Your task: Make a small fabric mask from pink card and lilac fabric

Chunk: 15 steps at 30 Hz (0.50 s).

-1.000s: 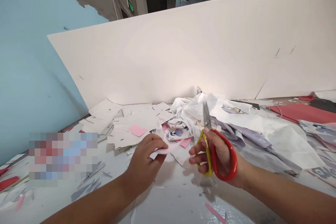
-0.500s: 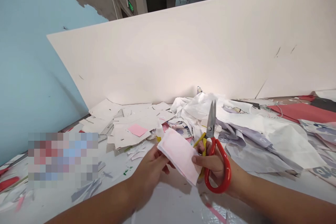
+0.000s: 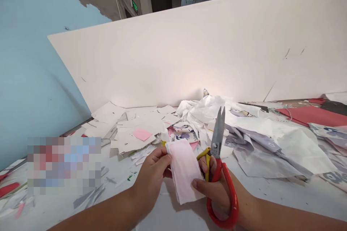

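A layered pale pink and white rectangle [image 3: 185,171], of paper or cloth, is held between both hands above the white table. My left hand [image 3: 153,177] pinches its upper left edge. My right hand [image 3: 218,187] has its thumb on the lower right part of the rectangle. Scissors [image 3: 218,140] with red handles also rest in my right hand, their blades pointing up and slightly apart. Something yellow [image 3: 207,166] sits by the right fingers; its full shape is hidden. A small white bottle [image 3: 164,135] with a yellow part stands just behind the rectangle.
White card pieces [image 3: 135,135] with a pink square [image 3: 142,134] on top lie at the back left. Crumpled white and grey sheets [image 3: 260,126] cover the back right, beside red material [image 3: 314,115]. A white panel [image 3: 189,54] rises behind the table.
The pink and white rectangle has turned more upright and moved slightly down. My right hand and the scissors have moved down a little, with the scissors tilting a little to the right.
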Tool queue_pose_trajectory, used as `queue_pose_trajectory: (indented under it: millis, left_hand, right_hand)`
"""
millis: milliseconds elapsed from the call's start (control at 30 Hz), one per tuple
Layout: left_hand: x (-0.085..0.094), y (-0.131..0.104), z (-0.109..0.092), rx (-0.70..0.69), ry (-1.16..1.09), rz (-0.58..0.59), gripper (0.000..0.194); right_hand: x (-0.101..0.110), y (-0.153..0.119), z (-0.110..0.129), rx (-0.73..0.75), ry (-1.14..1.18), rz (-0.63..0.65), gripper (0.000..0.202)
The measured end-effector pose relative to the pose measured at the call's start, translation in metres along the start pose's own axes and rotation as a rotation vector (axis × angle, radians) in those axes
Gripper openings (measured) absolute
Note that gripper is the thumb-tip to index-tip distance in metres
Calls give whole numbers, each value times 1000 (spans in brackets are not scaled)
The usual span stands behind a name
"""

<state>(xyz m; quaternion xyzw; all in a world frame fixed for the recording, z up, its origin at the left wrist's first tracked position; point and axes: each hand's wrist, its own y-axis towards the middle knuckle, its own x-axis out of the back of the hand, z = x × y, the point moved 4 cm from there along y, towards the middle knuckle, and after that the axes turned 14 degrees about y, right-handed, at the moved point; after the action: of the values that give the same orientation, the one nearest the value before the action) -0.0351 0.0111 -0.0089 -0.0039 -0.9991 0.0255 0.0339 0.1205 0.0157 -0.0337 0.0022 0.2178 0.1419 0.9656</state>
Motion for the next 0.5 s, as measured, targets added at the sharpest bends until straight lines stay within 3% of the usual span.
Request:
queue_pose_trajectory:
  millis: [133, 267, 367, 500]
  left_hand:
    - [-2, -2, 5, 80, 84, 28, 6]
    - [-12, -7, 11, 160, 40, 180, 2]
    - [-14, -7, 13, 128, 38, 217, 10]
    - [-12, -3, 15, 60, 123, 173, 25]
  right_hand:
    - [-4, 0, 0, -33, 148, 84, 28]
    - [-2, 3, -1, -131, 218, -20, 31]
    - [-2, 4, 0, -163, 199, -73, 33]
    - [-6, 3, 6, -156, 58, -80, 32]
